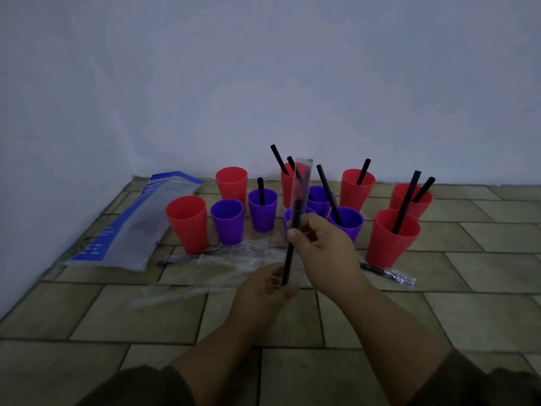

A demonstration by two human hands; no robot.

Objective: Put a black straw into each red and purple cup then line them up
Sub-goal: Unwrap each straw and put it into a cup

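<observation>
Several red and purple cups stand on the tiled floor near the wall. Black straws lean in most of them, such as the near right red cup (390, 241). The left red cup (188, 222), the far left red cup (232, 183) and a purple cup (227, 221) hold none. My left hand (263, 285) pinches the bottom of a black straw (289, 253). My right hand (319, 244) grips it higher up, where a clear wrapper (300, 183) still covers its top half. A purple cup sits partly hidden behind my right hand.
A blue and white straw bag (128, 227) lies at the left by the wall. Empty clear wrappers (231, 259) are strewn in front of the cups. Two wrapped straws lie on the floor, one (386, 273) at the right and one (187, 257) at the left.
</observation>
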